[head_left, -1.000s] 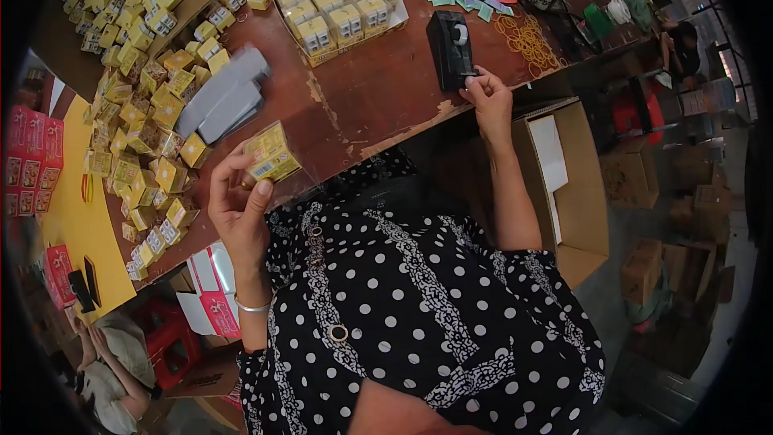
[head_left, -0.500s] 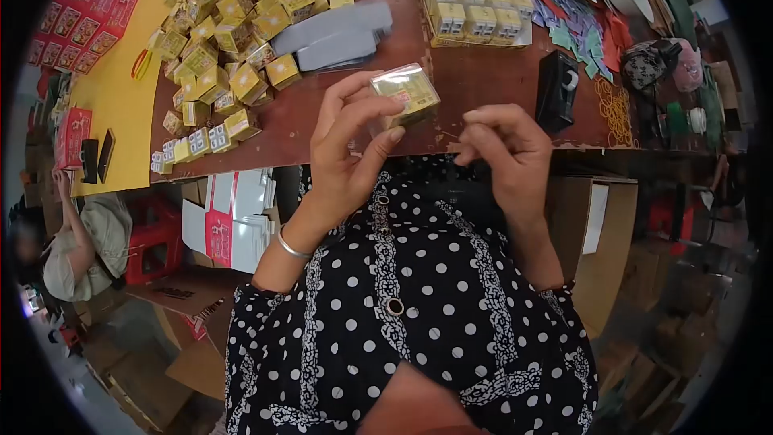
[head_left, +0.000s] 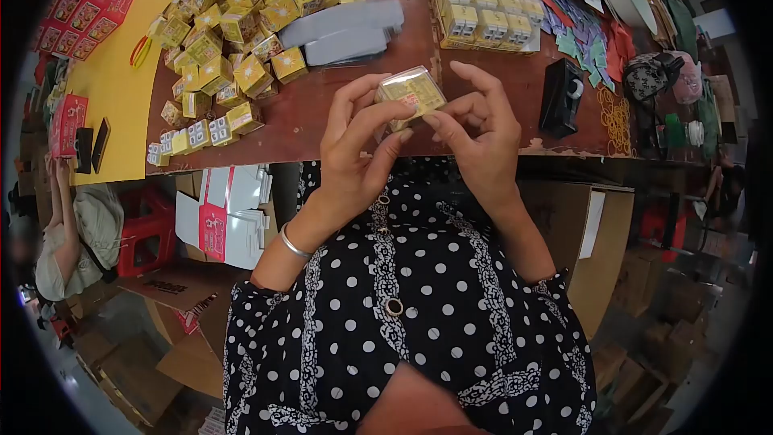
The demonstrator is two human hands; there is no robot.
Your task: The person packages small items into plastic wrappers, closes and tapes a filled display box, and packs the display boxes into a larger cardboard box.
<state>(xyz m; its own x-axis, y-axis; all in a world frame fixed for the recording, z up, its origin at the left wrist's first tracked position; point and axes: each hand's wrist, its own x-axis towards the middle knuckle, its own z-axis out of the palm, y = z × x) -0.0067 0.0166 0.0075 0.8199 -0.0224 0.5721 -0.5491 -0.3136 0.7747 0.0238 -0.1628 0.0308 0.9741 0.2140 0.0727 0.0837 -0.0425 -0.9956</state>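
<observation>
A small gold-yellow box with a clear plastic cover [head_left: 420,90] is held up in front of me, just over the table's near edge. My left hand [head_left: 360,133] grips it from the left, thumb below and fingers along its side. My right hand [head_left: 483,133] pinches its lower right corner with the thumb and a bent finger, while the index finger stands free above. On the table to the left lies a heap of similar yellow boxes [head_left: 238,22]. Beyond the held box are flat greyish plastic sleeves [head_left: 345,31].
An open carton with rows of yellow boxes [head_left: 483,2] stands at the back. To the right are a black tape dispenser [head_left: 561,98], yellow rubber bands [head_left: 614,119] and coloured paper slips [head_left: 581,39]. Red printed cartons [head_left: 94,4] stand far left, near another person's arm [head_left: 66,221].
My right hand has moved left and now touches the box, which it stood apart from before. The left hand keeps its hold. My view has shifted slightly.
</observation>
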